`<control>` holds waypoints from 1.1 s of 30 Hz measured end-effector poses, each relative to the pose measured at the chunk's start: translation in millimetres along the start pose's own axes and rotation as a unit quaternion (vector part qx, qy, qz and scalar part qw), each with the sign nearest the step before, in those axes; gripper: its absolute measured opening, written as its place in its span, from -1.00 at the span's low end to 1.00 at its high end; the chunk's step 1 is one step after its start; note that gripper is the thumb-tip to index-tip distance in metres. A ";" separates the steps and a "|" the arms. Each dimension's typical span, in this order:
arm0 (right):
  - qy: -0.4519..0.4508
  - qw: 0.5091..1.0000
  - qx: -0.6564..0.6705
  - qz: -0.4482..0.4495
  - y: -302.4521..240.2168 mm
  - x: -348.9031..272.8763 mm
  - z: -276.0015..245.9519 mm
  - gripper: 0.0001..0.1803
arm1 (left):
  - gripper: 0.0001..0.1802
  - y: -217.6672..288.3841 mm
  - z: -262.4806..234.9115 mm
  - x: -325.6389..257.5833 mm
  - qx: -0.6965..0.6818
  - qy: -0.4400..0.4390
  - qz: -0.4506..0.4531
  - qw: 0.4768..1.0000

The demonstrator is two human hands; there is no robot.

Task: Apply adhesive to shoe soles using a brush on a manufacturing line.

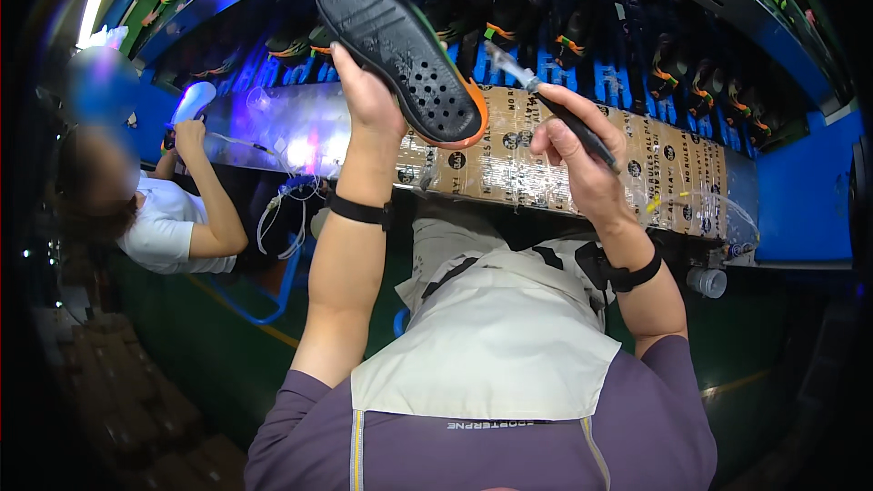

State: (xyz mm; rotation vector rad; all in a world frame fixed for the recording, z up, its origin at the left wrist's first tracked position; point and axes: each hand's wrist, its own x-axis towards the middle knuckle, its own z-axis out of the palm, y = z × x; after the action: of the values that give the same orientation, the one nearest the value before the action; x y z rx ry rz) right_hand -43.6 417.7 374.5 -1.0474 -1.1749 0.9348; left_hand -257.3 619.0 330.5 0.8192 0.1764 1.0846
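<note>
Raised in my left hand (pixel 371 95) is a black shoe sole (pixel 400 55) with an orange rim at its lower end. Its broad face is towards me, with several small round holes at the lower end and a wet-looking sheen in the middle. My fingers are behind it and the thumb lies along its left edge. My right hand (pixel 582 141) is closed around the dark handle of a brush (pixel 555 105). The brush's pale, smeared head points up and left, a short way to the right of the sole and apart from it.
A bench covered with printed brown cardboard (pixel 518 159) under clear film runs across in front of me. Behind it stand several dark shoes (pixel 573 41) on blue supports. At left, a co-worker in a white shirt (pixel 173 223) holds up a pale sole (pixel 193 102). Thin tubes (pixel 282 209) hang at the bench edge.
</note>
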 end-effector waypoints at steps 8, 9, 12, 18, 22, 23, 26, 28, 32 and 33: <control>0.004 0.967 -0.192 -0.167 14.8 5.6 20.6 -0.40 | -0.25 -15.9 13.9 -11.7 0.044 0.268 0.056 0.961; -0.002 0.961 -0.203 -0.187 15.7 7.5 21.4 -0.39 | -0.25 -15.8 18.3 -10.7 0.044 0.267 0.055 0.961; -0.010 0.950 -0.223 -0.218 16.4 11.8 23.7 -0.38 | -0.26 -16.9 29.0 -11.5 0.060 0.279 0.050 0.957; -0.029 0.940 -0.251 -0.228 22.9 10.3 25.8 -0.40 | -0.26 -23.1 34.7 -13.0 0.053 0.269 0.036 0.961; -0.034 0.952 -0.235 -0.195 23.2 8.7 25.1 -0.45 | -0.24 -24.3 33.2 -14.2 0.049 0.251 0.030 0.966; -0.027 0.962 -0.213 -0.168 23.0 8.4 25.5 -0.47 | -0.23 -24.7 31.0 -14.2 0.056 0.243 0.032 0.968; 0.116 0.980 -0.136 -0.090 28.5 15.8 16.5 -0.52 | -0.23 -24.0 16.9 -16.6 0.033 0.204 -0.010 0.978; 0.170 0.971 -0.147 -0.084 31.2 24.6 1.3 -0.55 | -0.22 -28.2 2.6 -16.2 0.023 0.208 -0.025 0.977; 0.203 0.966 -0.147 -0.065 36.0 21.9 -27.0 -0.63 | -0.18 -32.8 -6.5 -19.6 -0.038 0.184 -0.111 0.976; 0.202 0.966 -0.145 -0.067 36.6 20.4 -32.8 -0.63 | -0.18 -34.7 -13.4 -18.7 -0.036 0.184 -0.109 0.976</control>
State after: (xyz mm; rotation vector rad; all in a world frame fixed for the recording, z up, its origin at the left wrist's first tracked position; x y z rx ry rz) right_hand -9.3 442.1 342.0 -1.3031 -1.0384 0.4192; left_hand -248.4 602.7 293.2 0.5139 0.5238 1.0206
